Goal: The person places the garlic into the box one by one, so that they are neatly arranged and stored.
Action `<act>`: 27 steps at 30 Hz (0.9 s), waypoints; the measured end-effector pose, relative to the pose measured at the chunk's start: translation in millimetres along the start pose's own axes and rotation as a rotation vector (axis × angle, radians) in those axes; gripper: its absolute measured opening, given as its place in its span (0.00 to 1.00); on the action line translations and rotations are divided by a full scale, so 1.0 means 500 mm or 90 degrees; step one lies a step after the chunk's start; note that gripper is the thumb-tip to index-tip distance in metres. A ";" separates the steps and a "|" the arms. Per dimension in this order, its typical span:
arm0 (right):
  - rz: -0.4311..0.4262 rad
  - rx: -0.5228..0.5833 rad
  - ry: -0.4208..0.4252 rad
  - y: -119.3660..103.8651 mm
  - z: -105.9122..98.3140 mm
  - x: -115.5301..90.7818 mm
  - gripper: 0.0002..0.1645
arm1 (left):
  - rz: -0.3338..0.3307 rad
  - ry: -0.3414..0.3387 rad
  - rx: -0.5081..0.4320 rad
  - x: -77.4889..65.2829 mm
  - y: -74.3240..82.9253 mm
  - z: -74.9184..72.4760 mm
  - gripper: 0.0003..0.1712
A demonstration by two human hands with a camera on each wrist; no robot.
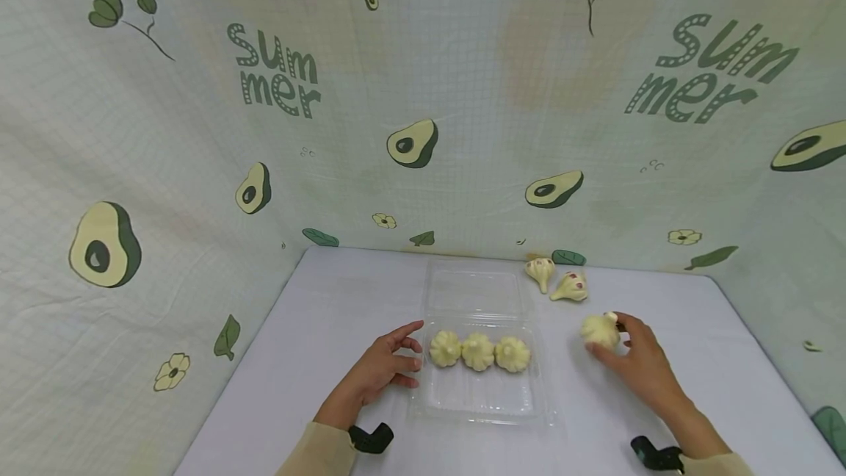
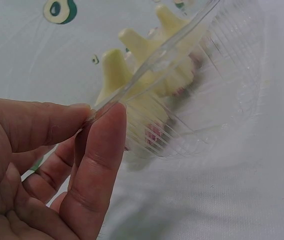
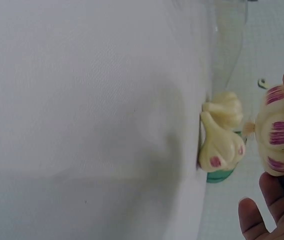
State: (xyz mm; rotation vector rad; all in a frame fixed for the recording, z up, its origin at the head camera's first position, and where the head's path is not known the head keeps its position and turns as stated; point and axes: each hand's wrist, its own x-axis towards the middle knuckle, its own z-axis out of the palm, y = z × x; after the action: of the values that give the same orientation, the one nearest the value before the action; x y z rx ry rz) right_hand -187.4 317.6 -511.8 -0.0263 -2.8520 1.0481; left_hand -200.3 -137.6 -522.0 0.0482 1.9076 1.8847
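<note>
A clear plastic clamshell box (image 1: pixel 476 397) lies with its lid folded back, and three garlic bulbs (image 1: pixel 478 352) sit in a row inside it. At its left side, my left hand (image 1: pixel 385 367) pinches the box's rim (image 2: pixel 147 75) between thumb and index finger, as the left wrist view shows. To the right of the box, my right hand (image 1: pixel 640 367) grips another garlic bulb (image 1: pixel 598 331) above the table. Purple streaks mark this held bulb (image 3: pixel 282 132) in the right wrist view, where part of it runs out of frame.
Two loose garlic bulbs, one (image 1: pixel 540 271) beside the other (image 1: pixel 571 286), lie at the back of the white table (image 1: pixel 357 285), right of the lid (image 1: pixel 473 289). A printed cloth (image 1: pixel 476 94) hangs behind and along both sides.
</note>
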 end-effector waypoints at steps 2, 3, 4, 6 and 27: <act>-0.006 0.004 -0.004 -0.014 0.003 -0.004 0.52 | -0.001 0.001 0.001 -0.001 0.001 0.000 0.45; -0.010 0.005 -0.004 -0.021 0.005 -0.006 0.52 | -0.001 0.001 0.000 -0.001 0.001 0.000 0.45; -0.014 0.004 -0.005 -0.026 0.008 -0.008 0.52 | -0.001 0.001 0.000 -0.001 0.001 0.000 0.45; -0.025 0.006 -0.007 -0.037 0.013 -0.011 0.52 | -0.002 0.001 -0.001 -0.001 0.001 0.000 0.45; -0.090 0.016 0.008 -0.133 0.065 -0.044 0.40 | -0.002 -0.005 -0.003 0.003 -0.006 -0.004 0.45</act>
State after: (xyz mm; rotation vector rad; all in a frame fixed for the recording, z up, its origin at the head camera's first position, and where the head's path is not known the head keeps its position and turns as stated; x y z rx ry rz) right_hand -167.4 245.0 -495.3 0.1671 -2.7821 1.0520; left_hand -201.4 -139.2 -525.3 0.0508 1.8978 1.8833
